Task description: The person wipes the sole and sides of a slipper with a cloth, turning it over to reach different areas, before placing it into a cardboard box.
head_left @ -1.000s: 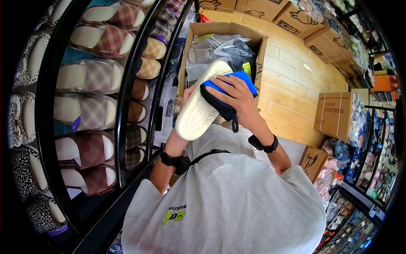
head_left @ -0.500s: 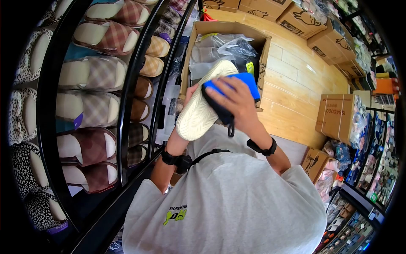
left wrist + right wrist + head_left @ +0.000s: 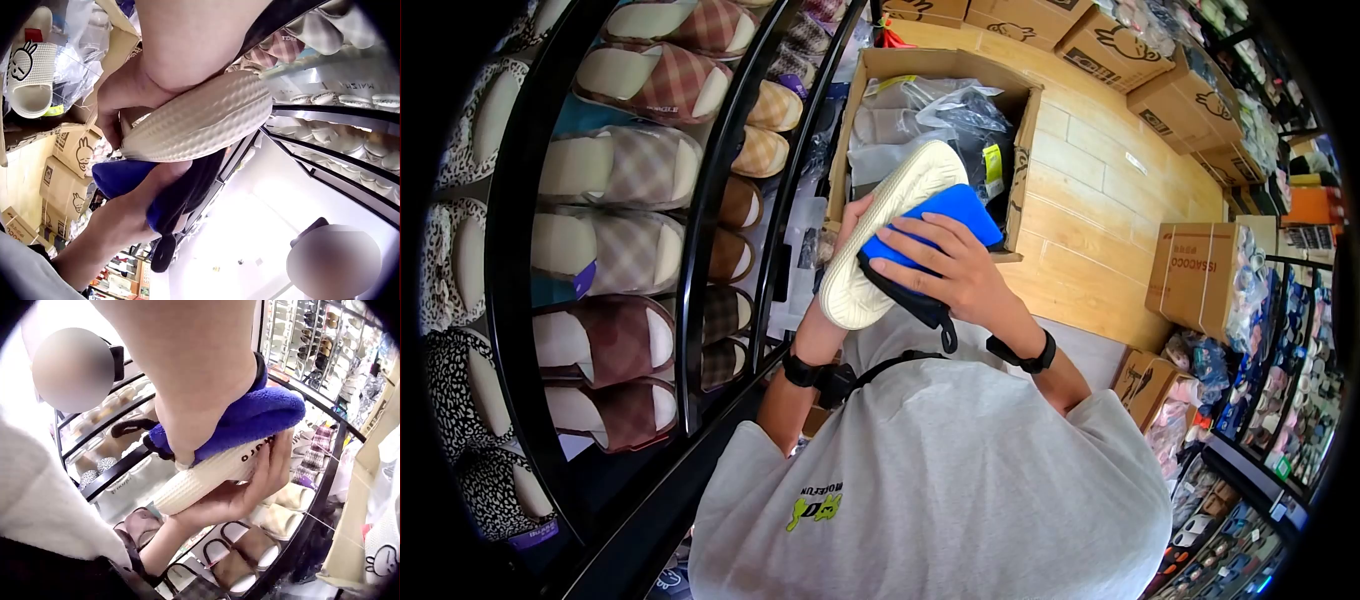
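A cream slipper (image 3: 858, 285) with a patterned sole is held tilted in front of the grey shirt. The left hand (image 3: 855, 215) grips it from the far side, mostly hidden in the head view; in the right wrist view the left fingers (image 3: 262, 475) curl round the slipper (image 3: 209, 478). Against the sole the right hand (image 3: 960, 270) presses a blue and black cloth pad (image 3: 960, 215), fingers spread over it. A black loop hangs from the pad. The left wrist view shows the slipper's textured side (image 3: 200, 119) above the blue pad (image 3: 122, 177).
An open carton (image 3: 1025, 150) of bagged slippers stands beyond the hands. Shelves of plaid slippers (image 3: 625, 165) rise on the left behind black rails. More cartons (image 3: 1190, 265) and stocked racks line the right side, along a wooden floor (image 3: 1080, 200).
The right hand and blue pad have shifted over the sole, slightly down and left since half a second ago. The slipper has tilted a little; the left hand keeps its grip.
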### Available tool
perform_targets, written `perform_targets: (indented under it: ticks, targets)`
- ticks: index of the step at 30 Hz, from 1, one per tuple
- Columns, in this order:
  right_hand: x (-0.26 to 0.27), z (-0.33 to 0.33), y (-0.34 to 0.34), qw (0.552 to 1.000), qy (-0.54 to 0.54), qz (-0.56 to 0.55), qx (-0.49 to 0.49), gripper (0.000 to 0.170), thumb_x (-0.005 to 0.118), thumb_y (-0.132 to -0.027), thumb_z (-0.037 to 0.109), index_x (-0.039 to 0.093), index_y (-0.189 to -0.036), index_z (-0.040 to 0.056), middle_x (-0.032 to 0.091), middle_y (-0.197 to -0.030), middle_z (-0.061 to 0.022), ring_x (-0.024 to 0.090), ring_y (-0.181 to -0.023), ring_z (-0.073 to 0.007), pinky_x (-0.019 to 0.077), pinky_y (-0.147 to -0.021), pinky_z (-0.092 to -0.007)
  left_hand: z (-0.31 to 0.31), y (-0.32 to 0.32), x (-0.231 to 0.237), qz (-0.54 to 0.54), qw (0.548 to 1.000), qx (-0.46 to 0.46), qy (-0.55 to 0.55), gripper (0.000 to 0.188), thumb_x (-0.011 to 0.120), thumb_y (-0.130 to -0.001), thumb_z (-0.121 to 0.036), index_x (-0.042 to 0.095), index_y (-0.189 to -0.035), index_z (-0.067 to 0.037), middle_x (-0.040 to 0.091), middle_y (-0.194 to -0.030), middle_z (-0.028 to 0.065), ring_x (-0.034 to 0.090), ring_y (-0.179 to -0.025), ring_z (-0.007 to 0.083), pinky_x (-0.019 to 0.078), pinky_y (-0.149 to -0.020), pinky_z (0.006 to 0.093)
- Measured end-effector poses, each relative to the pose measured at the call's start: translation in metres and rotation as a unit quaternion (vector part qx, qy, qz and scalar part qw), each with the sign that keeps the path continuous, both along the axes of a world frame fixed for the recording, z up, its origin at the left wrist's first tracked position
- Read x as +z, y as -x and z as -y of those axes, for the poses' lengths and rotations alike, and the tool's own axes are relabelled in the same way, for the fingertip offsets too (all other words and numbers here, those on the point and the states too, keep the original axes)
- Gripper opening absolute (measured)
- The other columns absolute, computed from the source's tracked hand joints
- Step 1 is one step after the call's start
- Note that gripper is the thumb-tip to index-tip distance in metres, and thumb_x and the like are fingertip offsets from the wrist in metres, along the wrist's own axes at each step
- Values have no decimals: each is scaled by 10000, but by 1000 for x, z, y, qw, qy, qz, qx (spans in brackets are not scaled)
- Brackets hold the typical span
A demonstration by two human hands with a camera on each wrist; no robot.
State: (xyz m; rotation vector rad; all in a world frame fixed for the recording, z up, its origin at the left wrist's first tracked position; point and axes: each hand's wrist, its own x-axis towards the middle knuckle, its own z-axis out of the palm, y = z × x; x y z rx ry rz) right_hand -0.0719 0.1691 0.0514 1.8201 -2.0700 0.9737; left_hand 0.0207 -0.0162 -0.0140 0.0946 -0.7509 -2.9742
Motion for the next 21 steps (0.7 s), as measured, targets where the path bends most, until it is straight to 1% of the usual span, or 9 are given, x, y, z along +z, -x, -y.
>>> perform_targets:
  ticks: [1, 3, 7, 9, 11, 13, 15, 17, 21]
  targets:
    - [2, 0, -1, 1000, -6, -5, 8, 564, 653, -901, 110, 697, -1457, 193, 663, -1507, -77, 623, -1390, -307, 474, -1181, -495, 1, 1, -6, -18, 996, -29, -77, 583, 686, -1050, -35, 416, -1565, -52, 592, -1486, 131, 628, -1339, 207, 563, -1143, 393]
    - [3, -4, 7, 999, -13, 15, -29, 588, 676, -887, 124, 691, -1471, 192, 656, -1522, -81, 613, -1401, -310, 461, -1191, -505, -6, -1, 8, -19, 1000, 2, -14, 555, 663, -1061, -30, 423, -1562, -43, 589, -1495, 137, 637, -1335, 218, 569, -1139, 393]
    - [5, -4, 9, 990, 9, 61, -125, 621, 716, -853, 127, 697, -1471, 172, 646, -1535, -92, 609, -1393, -332, 470, -1172, -515, 9, 10, -10, -1, 964, -126, -234, 563, 642, -1057, 4, 418, -1569, -64, 585, -1493, 159, 639, -1340, 236, 575, -1143, 420]
    - [-2, -4, 4, 996, 13, 28, -89, 622, 709, -856, 122, 691, -1476, 173, 643, -1539, -91, 611, -1389, -329, 479, -1168, -509, -6, 3, 11, -71, 991, -41, -104, 560, 626, -1071, -4, 397, -1577, -69, 590, -1481, 150, 635, -1341, 231, 575, -1142, 413]
    - [-1, -3, -4, 1000, -5, 30, -7, 633, 663, -873, 78, 674, -1495, 191, 641, -1543, -78, 600, -1417, -314, 470, -1193, -494, -1, -3, 11, 73, 979, 51, 185, 572, 644, -1066, -26, 380, -1572, -50, 596, -1465, 143, 630, -1334, 224, 557, -1151, 371]
    - [2, -4, -5, 1000, -18, 14, 21, 631, 646, -880, 73, 673, -1498, 195, 636, -1551, -76, 589, -1438, -304, 456, -1208, -497, 4, 0, 0, 31, 991, 32, 129, 659, 725, -1015, -20, 373, -1572, -38, 604, -1449, 141, 622, -1339, 213, 551, -1147, 355]
    - [0, -8, 8, 998, -21, 49, 23, 627, 662, -880, 89, 675, -1497, 197, 636, -1552, -74, 581, -1449, -300, 444, -1216, -503, -5, -6, 17, 37, 943, 79, 321, 746, 794, -955, 11, 371, -1568, -37, 589, -1456, 144, 619, -1336, 205, 555, -1137, 356]
    - [0, -7, 12, 997, 1, 52, -65, 625, 684, -877, 104, 679, -1494, 199, 638, -1547, -79, 588, -1424, -326, 450, -1203, -518, -1, 1, 6, -45, 998, -18, -40, 783, 826, -921, 20, 376, -1559, -36, 547, -1491, 144, 622, -1329, 214, 549, -1151, 370]
    - [-3, -5, 2, 998, -1, 27, -61, 618, 688, -879, 118, 677, -1492, 195, 639, -1543, -80, 596, -1411, -329, 471, -1186, -510, -2, -3, 15, 3, 996, 15, 93, 739, 838, -926, -16, 411, -1528, -37, 577, -1443, 123, 624, -1318, 205, 541, -1143, 362]
